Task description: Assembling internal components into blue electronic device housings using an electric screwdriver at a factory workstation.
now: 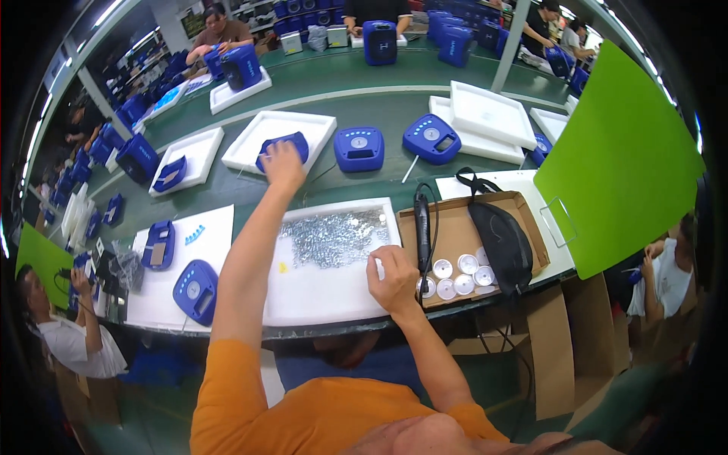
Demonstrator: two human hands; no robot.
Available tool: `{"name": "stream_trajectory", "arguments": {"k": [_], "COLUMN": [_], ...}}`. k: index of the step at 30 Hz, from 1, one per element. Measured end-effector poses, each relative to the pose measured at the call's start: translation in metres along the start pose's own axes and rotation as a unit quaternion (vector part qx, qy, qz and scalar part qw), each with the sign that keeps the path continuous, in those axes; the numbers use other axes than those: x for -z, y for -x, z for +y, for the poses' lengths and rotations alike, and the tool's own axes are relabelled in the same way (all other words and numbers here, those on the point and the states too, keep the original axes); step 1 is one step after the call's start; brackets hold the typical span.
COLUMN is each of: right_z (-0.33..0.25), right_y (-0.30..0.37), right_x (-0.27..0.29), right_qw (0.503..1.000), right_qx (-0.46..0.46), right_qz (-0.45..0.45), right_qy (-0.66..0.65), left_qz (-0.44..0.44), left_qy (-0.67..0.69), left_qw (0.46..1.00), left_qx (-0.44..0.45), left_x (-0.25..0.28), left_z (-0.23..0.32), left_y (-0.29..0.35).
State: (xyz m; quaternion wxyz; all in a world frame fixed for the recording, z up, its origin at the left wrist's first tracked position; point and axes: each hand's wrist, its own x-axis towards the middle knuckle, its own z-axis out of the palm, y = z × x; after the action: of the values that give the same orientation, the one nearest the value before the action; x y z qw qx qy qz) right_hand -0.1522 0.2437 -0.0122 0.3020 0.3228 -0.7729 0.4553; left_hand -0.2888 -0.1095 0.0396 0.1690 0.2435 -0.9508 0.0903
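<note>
My left hand (283, 164) reaches out over a blue plastic cover (298, 144) lying in a white foam tray (317, 125). Its fingers are bent down onto the cover's near edge, gripping it. My right hand (393, 277) is over the right side of a white foam tray (322, 303), thumb and fingertips drawn together; anything between them is too small to name. Many small silvery screws (326, 239) are spread in that tray. Two more blue covers, one (359, 149) in the middle and one (432, 139) to its right, lie face up beyond it.
Right of the screws, a cardboard tray (523, 205) holds a black pouch (500, 235), a black electric screwdriver (422, 227) and several round white parts (463, 284). A green panel (622, 167) stands at right. Blue covers lie on a white sheet (144, 296) at left. Other people work around.
</note>
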Motion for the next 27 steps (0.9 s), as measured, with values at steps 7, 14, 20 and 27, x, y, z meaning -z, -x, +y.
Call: {"name": "stream_trajectory", "arguments": {"k": [7, 14, 20, 27], "right_z": [-0.006, -0.003, -0.016, -0.046], "right_y": [0.001, 0.006, -0.025, -0.077], "right_x": [0.002, 0.002, 0.014, 0.028], "right_qw": [1.0, 1.0, 0.979, 0.932], "right_qx": [0.007, 0.013, -0.11, -0.092], "right_qz": [-0.019, -0.016, -0.025, -0.258], "right_qy": [-0.003, 0.018, -0.167, -0.236], "left_qz": [-0.027, 0.031, -0.099, -0.289], "left_qy": [0.011, 0.315, 0.624, 0.671], "left_qw": [0.999, 0.948, 0.775, 0.683], "left_qx": [-0.017, -0.043, -0.016, 0.006], "left_x": [-0.008, 0.054, 0.142, 0.196], "left_z": [-0.069, -0.074, -0.096, -0.094], "left_y": [-0.001, 0.033, 0.122, 0.206]}}
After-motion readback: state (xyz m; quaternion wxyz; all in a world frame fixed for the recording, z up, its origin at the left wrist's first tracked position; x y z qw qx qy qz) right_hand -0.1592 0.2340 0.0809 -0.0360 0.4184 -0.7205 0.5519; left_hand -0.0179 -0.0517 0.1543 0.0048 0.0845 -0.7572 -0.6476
